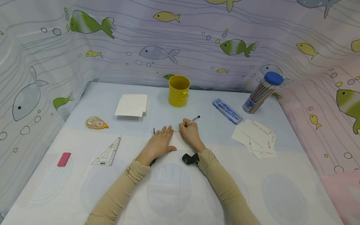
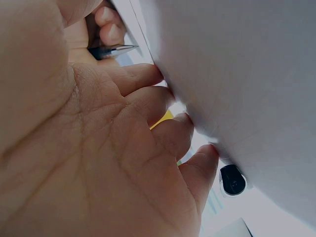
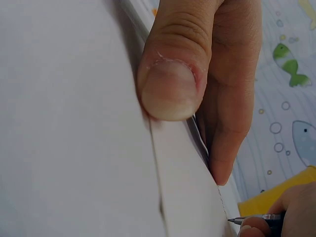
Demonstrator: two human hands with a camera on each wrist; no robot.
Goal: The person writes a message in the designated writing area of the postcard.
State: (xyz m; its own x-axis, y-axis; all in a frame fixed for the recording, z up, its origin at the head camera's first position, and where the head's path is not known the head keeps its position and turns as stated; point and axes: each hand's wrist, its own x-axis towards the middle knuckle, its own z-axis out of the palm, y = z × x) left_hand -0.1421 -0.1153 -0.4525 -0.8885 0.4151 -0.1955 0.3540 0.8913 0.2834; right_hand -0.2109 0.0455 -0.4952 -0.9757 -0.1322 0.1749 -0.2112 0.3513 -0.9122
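On your far left a pink eraser (image 1: 64, 159) lies near the edge of the table (image 1: 281, 193), with a clear set square (image 1: 108, 152) just to its right and a correction tape dispenser (image 1: 96, 122) behind them. Further back sits a stack of white cards (image 1: 132, 105), then a yellow cup (image 1: 179, 90) at the centre rear. To the right are a blue case (image 1: 227, 111), a tube of coloured pencils (image 1: 262, 92) with a blue cap, and a loose pile of written cards (image 1: 256, 137). None of these crowds your working spot.

Your left hand (image 1: 160, 142) lies flat, fingers straight and together, pressing on a white card (image 1: 177, 141) in the middle of the table. Your right hand (image 1: 191, 134) is just beside it, fingers curled round a pen (image 1: 192, 121) whose tip meets the card's far edge.
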